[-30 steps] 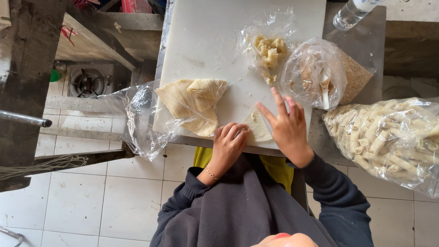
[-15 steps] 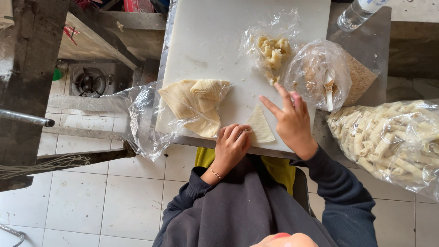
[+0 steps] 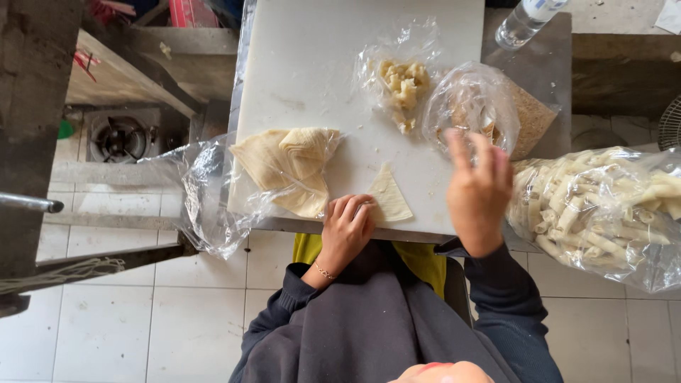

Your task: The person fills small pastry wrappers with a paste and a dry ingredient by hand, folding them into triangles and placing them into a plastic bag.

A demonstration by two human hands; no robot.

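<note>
A pale triangular wrapper sheet (image 3: 389,195) lies near the front edge of the white cutting board (image 3: 319,71). My left hand (image 3: 347,227) rests at the board's edge with curled fingertips touching the sheet's left corner. My right hand (image 3: 479,188) hovers open, fingers spread, just in front of a clear bag of brown crumbs (image 3: 496,113). A stack of folded wrappers (image 3: 287,167) sits half inside a clear plastic bag (image 3: 206,191) to the left. A lump of pale filling (image 3: 403,85) lies on crumpled plastic at the board's middle.
A large clear bag of rolled pale sticks (image 3: 603,206) lies at the right. A plastic water bottle (image 3: 525,20) stands at the top right. A gas burner (image 3: 120,138) sits low at the left, past a metal bar (image 3: 28,204). White floor tiles lie below.
My right hand lifted off the triangular sheet and moved right toward the crumb bag. My left hand stayed at the sheet's left corner.
</note>
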